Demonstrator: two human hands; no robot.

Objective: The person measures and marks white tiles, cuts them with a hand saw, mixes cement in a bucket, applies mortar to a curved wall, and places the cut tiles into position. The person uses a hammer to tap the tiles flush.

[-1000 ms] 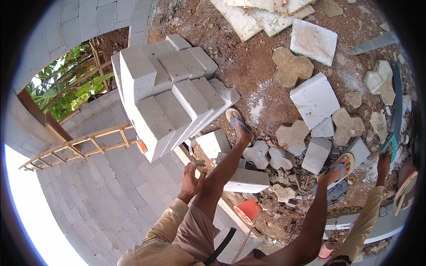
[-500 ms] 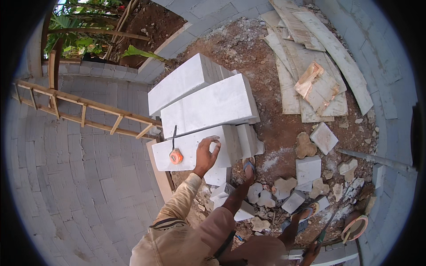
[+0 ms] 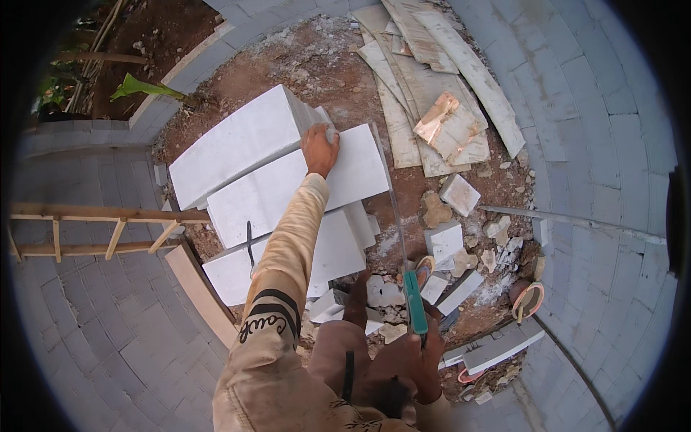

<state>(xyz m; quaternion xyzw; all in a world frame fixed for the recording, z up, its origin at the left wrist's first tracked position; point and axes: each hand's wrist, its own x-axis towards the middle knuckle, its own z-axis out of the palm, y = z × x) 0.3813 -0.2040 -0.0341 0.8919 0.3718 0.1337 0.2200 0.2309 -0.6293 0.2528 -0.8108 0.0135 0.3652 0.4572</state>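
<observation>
My left hand lies on top of the middle white building block, at its far edge close to the right end, with the fingers apart. In my right hand is a handsaw, held by its green handle. Its long thin blade points away from me, beside the right end of that block. White blocks lie in front of and behind the middle one: the near block and the far block. A black strap rests on the near block; my left sleeve hides the tape measure.
A wooden ladder is at the left. Boards lie at the back right. Block offcuts and rubble litter the floor by my feet. A bucket and a long bar are near the right wall.
My left hand has moved away from me, from above the near block onto the middle block. My right hand has brought the saw from the lower right up beside that block's end. The view has shifted right.
</observation>
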